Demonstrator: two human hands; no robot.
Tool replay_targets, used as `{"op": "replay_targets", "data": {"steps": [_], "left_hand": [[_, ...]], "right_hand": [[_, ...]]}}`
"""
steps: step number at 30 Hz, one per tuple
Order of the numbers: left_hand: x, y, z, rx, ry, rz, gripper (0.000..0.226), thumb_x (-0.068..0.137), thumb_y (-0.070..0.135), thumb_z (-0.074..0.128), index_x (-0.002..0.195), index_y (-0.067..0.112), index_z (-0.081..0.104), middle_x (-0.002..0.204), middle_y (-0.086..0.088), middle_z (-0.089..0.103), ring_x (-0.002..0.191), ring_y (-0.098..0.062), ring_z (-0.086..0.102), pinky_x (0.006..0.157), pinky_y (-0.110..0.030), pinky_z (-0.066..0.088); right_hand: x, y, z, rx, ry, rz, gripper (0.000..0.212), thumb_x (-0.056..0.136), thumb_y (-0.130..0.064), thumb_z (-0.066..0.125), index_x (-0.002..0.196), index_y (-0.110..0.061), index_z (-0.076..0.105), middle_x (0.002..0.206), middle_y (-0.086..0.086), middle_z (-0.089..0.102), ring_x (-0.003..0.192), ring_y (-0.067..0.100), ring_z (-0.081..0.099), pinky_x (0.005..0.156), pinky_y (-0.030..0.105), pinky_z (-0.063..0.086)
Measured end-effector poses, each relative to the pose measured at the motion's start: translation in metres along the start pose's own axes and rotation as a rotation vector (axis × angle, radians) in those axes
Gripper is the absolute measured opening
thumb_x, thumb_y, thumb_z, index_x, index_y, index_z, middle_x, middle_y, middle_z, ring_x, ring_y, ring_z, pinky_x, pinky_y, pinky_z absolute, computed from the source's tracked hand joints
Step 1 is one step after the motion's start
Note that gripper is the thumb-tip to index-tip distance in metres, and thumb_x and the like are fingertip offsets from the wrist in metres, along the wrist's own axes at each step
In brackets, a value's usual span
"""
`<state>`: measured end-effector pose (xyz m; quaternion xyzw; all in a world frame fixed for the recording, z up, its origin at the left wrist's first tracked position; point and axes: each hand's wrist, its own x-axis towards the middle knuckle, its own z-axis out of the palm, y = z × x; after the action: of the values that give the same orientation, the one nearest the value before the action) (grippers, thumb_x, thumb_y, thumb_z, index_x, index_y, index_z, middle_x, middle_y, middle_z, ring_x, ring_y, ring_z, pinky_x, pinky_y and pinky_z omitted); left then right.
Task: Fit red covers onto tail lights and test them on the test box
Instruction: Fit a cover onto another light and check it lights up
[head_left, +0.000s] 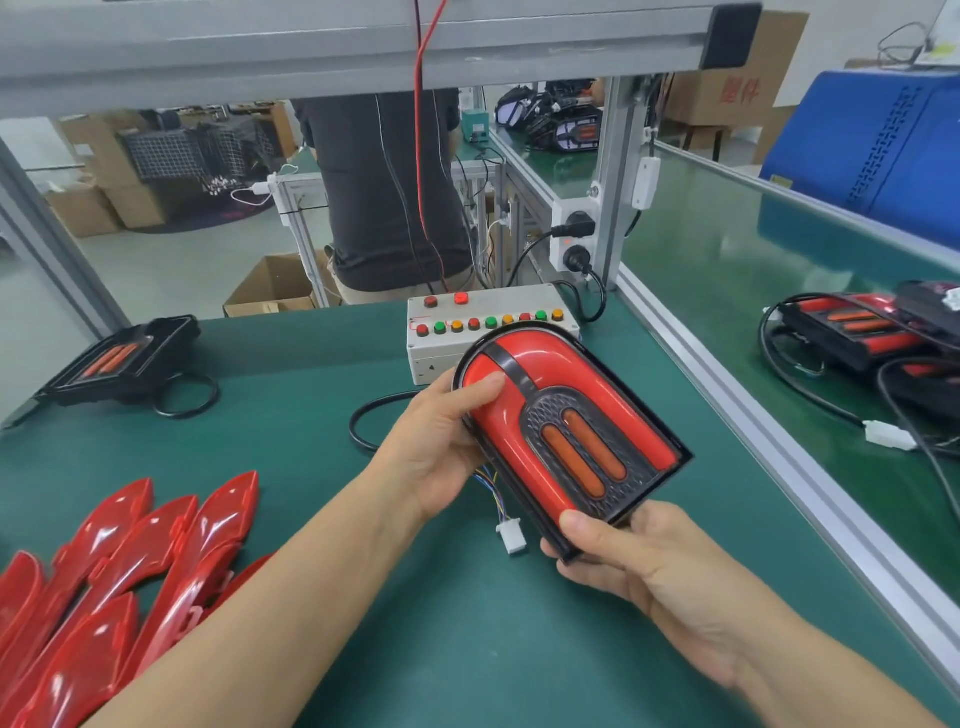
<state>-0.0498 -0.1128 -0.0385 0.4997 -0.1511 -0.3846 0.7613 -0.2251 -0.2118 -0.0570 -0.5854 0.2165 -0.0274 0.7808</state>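
Note:
I hold a tail light (571, 421) with a glossy red cover on it above the green table, tilted toward me. My left hand (441, 441) grips its left edge, thumb pressing on the red cover. My right hand (639, 566) holds its near corner, thumb on the rim. Its coloured wires end in a white plug (511, 538) hanging below. The grey test box (485, 327) with rows of red, green and orange buttons sits just behind. Several loose red covers (119, 566) lie at the near left. A bare tail light (122, 361) rests at the far left.
An aluminium rail (769, 415) divides my table from the right bench, where finished tail lights (857, 327) and cables lie. A black cable loop (363, 421) lies on the mat. A person in a dark shirt (384, 182) stands behind the bench. Power sockets (574, 239) sit on the post.

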Motion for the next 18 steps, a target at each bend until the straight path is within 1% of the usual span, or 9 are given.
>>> {"op": "replay_targets", "data": {"steps": [2, 4, 7, 8, 10, 12, 15, 17, 18], "left_hand": [[-0.0004, 0.0001, 0.0019, 0.01, 0.002, 0.016, 0.039, 0.077, 0.019, 0.067, 0.115, 0.013, 0.061, 0.1, -0.008, 0.071, 0.079, -0.019, 0.068, 0.074, -0.039, 0.057], [-0.0006, 0.0002, 0.0031, 0.002, 0.023, 0.025, 0.034, 0.081, 0.019, 0.065, 0.115, 0.015, 0.061, 0.099, -0.007, 0.071, 0.078, -0.019, 0.067, 0.075, -0.04, 0.056], [-0.0009, 0.0006, 0.0047, -0.002, 0.035, 0.056, 0.037, 0.072, 0.017, 0.067, 0.109, 0.016, 0.064, 0.099, -0.007, 0.071, 0.076, -0.018, 0.067, 0.072, -0.037, 0.055], [-0.0008, 0.0004, 0.0055, 0.015, 0.034, 0.072, 0.038, 0.071, 0.018, 0.068, 0.109, 0.017, 0.065, 0.099, -0.007, 0.072, 0.077, -0.018, 0.068, 0.073, -0.038, 0.055], [-0.0007, -0.0003, 0.0072, 0.043, 0.031, 0.095, 0.037, 0.071, 0.021, 0.068, 0.108, 0.016, 0.065, 0.096, -0.006, 0.072, 0.077, -0.018, 0.067, 0.078, -0.039, 0.054], [-0.0004, -0.0002, 0.0085, 0.029, 0.036, 0.093, 0.032, 0.073, 0.022, 0.068, 0.104, 0.017, 0.065, 0.09, -0.003, 0.073, 0.074, -0.017, 0.067, 0.078, -0.037, 0.054], [0.0004, -0.0002, 0.008, -0.014, 0.068, 0.079, 0.015, 0.082, 0.02, 0.064, 0.097, 0.017, 0.067, 0.083, -0.001, 0.073, 0.068, -0.014, 0.068, 0.069, -0.033, 0.057], [0.0009, 0.0001, 0.0077, -0.013, 0.079, 0.082, 0.011, 0.085, 0.019, 0.062, 0.094, 0.016, 0.068, 0.082, -0.001, 0.073, 0.067, -0.013, 0.068, 0.063, -0.029, 0.058], [0.0013, 0.0003, 0.0074, -0.003, 0.082, 0.085, 0.01, 0.085, 0.018, 0.062, 0.092, 0.016, 0.068, 0.082, -0.002, 0.073, 0.067, -0.013, 0.068, 0.063, -0.029, 0.058]], "right_hand": [[0.0011, -0.0003, 0.0011, 0.025, -0.014, 0.002, 0.052, 0.063, -0.03, 0.076, 0.112, -0.014, 0.07, 0.107, 0.003, 0.074, 0.099, 0.016, 0.07, 0.08, 0.026, 0.055], [0.0029, -0.0006, 0.0026, 0.045, -0.027, 0.006, 0.053, 0.062, -0.029, 0.076, 0.113, -0.013, 0.069, 0.109, 0.002, 0.074, 0.098, 0.013, 0.07, 0.082, 0.027, 0.055], [0.0054, 0.0023, 0.0039, 0.065, -0.025, 0.022, 0.055, 0.063, -0.025, 0.076, 0.116, -0.011, 0.067, 0.111, 0.003, 0.073, 0.101, 0.015, 0.069, 0.09, 0.033, 0.052], [0.0059, 0.0033, 0.004, 0.074, -0.019, 0.016, 0.054, 0.065, -0.024, 0.075, 0.117, -0.01, 0.067, 0.111, 0.004, 0.073, 0.101, 0.016, 0.069, 0.09, 0.034, 0.052], [0.0062, 0.0033, 0.0044, 0.077, -0.012, -0.013, 0.052, 0.067, -0.023, 0.074, 0.116, -0.009, 0.067, 0.109, 0.005, 0.074, 0.099, 0.016, 0.07, 0.086, 0.03, 0.054], [0.0057, 0.0012, 0.0047, 0.057, -0.016, -0.038, 0.049, 0.068, -0.025, 0.073, 0.115, -0.011, 0.068, 0.108, 0.004, 0.074, 0.098, 0.015, 0.07, 0.082, 0.027, 0.055], [0.0058, 0.0023, 0.0044, 0.023, 0.011, -0.067, 0.045, 0.072, -0.023, 0.072, 0.115, -0.013, 0.067, 0.109, 0.004, 0.074, 0.101, 0.017, 0.069, 0.086, 0.03, 0.055], [0.006, 0.0046, 0.0042, 0.001, 0.046, -0.082, 0.045, 0.072, -0.024, 0.072, 0.116, -0.015, 0.067, 0.108, 0.003, 0.074, 0.103, 0.019, 0.068, 0.09, 0.035, 0.054], [0.0057, 0.0058, 0.0045, -0.007, 0.053, -0.081, 0.046, 0.072, -0.026, 0.072, 0.116, -0.015, 0.067, 0.108, 0.002, 0.074, 0.104, 0.02, 0.068, 0.093, 0.037, 0.053]]}}
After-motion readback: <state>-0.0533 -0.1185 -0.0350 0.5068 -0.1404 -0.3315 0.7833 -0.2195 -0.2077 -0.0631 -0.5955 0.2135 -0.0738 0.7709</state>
